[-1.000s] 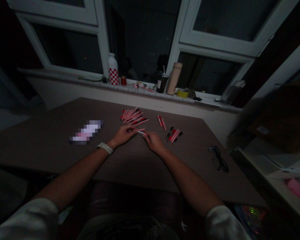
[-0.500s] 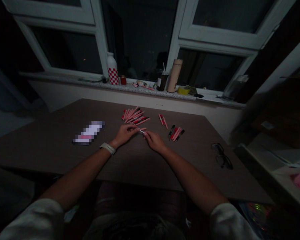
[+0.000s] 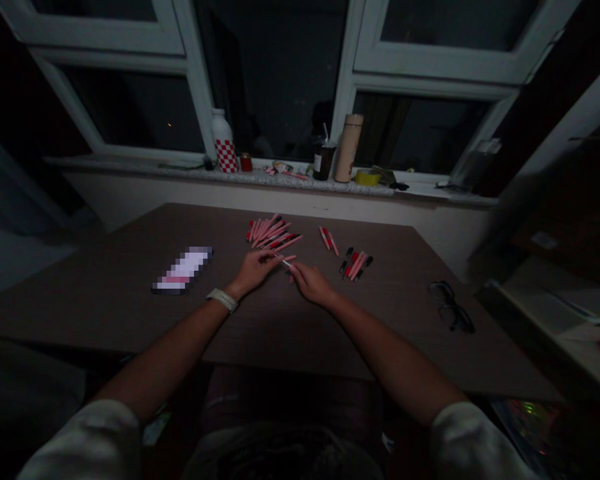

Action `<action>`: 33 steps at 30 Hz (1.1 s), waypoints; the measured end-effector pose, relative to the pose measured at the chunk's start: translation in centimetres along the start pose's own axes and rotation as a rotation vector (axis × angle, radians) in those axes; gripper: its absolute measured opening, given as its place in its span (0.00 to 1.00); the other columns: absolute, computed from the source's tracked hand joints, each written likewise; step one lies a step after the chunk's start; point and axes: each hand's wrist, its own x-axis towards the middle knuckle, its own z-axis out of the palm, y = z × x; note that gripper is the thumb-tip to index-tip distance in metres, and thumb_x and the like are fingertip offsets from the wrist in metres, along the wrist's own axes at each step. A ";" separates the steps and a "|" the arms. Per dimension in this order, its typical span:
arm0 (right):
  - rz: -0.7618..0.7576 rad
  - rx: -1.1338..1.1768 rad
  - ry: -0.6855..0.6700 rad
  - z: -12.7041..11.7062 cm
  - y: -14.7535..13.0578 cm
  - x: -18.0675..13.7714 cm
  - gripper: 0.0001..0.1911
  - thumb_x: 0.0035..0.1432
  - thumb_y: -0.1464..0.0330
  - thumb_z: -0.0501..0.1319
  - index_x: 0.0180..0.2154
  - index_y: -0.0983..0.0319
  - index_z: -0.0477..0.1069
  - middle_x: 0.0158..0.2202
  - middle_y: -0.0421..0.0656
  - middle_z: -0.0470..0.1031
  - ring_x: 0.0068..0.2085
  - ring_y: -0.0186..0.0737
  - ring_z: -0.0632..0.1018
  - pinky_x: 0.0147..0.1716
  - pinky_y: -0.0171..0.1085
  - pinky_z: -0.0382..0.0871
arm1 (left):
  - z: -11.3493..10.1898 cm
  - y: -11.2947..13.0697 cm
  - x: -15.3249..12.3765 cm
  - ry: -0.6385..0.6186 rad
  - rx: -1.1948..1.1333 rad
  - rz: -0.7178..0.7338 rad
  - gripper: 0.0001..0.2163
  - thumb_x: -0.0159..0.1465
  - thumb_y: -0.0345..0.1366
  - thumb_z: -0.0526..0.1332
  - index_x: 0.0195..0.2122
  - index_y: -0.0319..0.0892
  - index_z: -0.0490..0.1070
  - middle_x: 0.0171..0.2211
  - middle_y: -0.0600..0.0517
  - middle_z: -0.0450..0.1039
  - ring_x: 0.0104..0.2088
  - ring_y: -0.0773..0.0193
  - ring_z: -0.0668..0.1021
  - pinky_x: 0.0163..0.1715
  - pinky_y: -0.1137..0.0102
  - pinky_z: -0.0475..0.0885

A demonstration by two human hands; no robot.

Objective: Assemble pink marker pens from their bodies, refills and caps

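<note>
My left hand [image 3: 253, 271] and my right hand [image 3: 311, 283] meet near the middle of the table. Between their fingertips is a slim pen [image 3: 287, 263] with a whitish middle; the fingers cover its ends. Both hands are closed in a pinch on it. Just beyond my left hand lies a heap of pink, red and black pens [image 3: 267, 231]. A few pink and red pens [image 3: 329, 241] lie apart, farther to the right. Right of my right hand is a bunch of pink, red and black pens or pen parts [image 3: 356, 265].
A lit phone [image 3: 184, 270], blurred out, lies left on the brown table [image 3: 190, 347]; black-framed glasses [image 3: 451, 307] lie right. On the windowsill [image 3: 260, 181] stand a checkered bottle [image 3: 225, 141], a drink cup [image 3: 323, 162], a tan flask [image 3: 349, 148] and yellow tape [image 3: 367, 177].
The view has shifted slightly. Both hands keep their pinch on the pen, and a bit of pink now shows under my right fingers. The pens on the table have not visibly moved.
</note>
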 end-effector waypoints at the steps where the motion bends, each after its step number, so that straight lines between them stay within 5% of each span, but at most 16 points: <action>1: -0.005 0.005 0.004 0.1 0.1 0.0 0.20 0.76 0.63 0.46 0.40 0.60 0.74 0.37 0.43 0.79 0.40 0.39 0.79 0.45 0.35 0.65 | 0.0 0.0 0.0 -0.013 0.000 0.009 0.16 0.62 0.49 0.66 0.31 0.40 0.80 0.28 0.50 0.79 0.32 0.60 0.77 0.36 0.66 0.73; 7: -0.013 0.078 0.040 0.2 0.3 0.0 0.19 0.76 0.61 0.44 0.46 0.60 0.72 0.36 0.42 0.78 0.40 0.38 0.78 0.45 0.35 0.66 | -0.1 0.4 0.0 -0.071 -0.023 0.013 0.17 0.61 0.51 0.67 0.36 0.40 0.82 0.38 0.46 0.83 0.44 0.53 0.80 0.48 0.61 0.74; 11: -0.041 0.153 0.073 -0.1 0.1 0.0 0.21 0.77 0.59 0.43 0.55 0.59 0.70 0.33 0.40 0.76 0.38 0.37 0.78 0.44 0.34 0.66 | -0.2 -0.2 0.3 0.033 -0.059 -0.044 0.23 0.67 0.54 0.60 0.45 0.39 0.82 0.50 0.42 0.81 0.53 0.50 0.78 0.55 0.59 0.71; 14: 0.009 0.141 0.112 -0.1 0.0 0.1 0.21 0.76 0.59 0.43 0.52 0.59 0.71 0.33 0.40 0.76 0.38 0.38 0.77 0.43 0.34 0.66 | -0.1 -1.4 0.6 0.104 0.030 -0.033 0.21 0.69 0.51 0.58 0.46 0.39 0.81 0.51 0.41 0.80 0.54 0.49 0.77 0.56 0.56 0.70; 16: 0.071 0.119 0.139 0.0 0.1 0.2 0.20 0.76 0.60 0.44 0.46 0.60 0.72 0.33 0.41 0.77 0.38 0.39 0.77 0.42 0.34 0.65 | 0.0 -2.4 0.7 0.039 0.161 0.092 0.16 0.66 0.48 0.62 0.44 0.41 0.81 0.53 0.41 0.77 0.57 0.48 0.74 0.60 0.53 0.67; 22: 0.103 0.097 0.171 0.4 0.6 0.5 0.16 0.76 0.62 0.45 0.43 0.60 0.70 0.34 0.41 0.78 0.38 0.38 0.78 0.41 0.34 0.65 | 0.6 -4.1 0.3 -0.141 0.416 0.178 0.17 0.65 0.39 0.64 0.55 0.48 0.77 0.51 0.44 0.73 0.55 0.50 0.73 0.60 0.50 0.66; 33: 0.126 0.089 0.163 0.4 0.5 0.4 0.18 0.76 0.61 0.45 0.46 0.59 0.71 0.34 0.41 0.79 0.39 0.38 0.79 0.43 0.34 0.66 | 0.5 -4.1 0.2 -0.114 0.368 0.176 0.12 0.66 0.43 0.64 0.44 0.43 0.80 0.43 0.45 0.75 0.48 0.52 0.76 0.54 0.55 0.71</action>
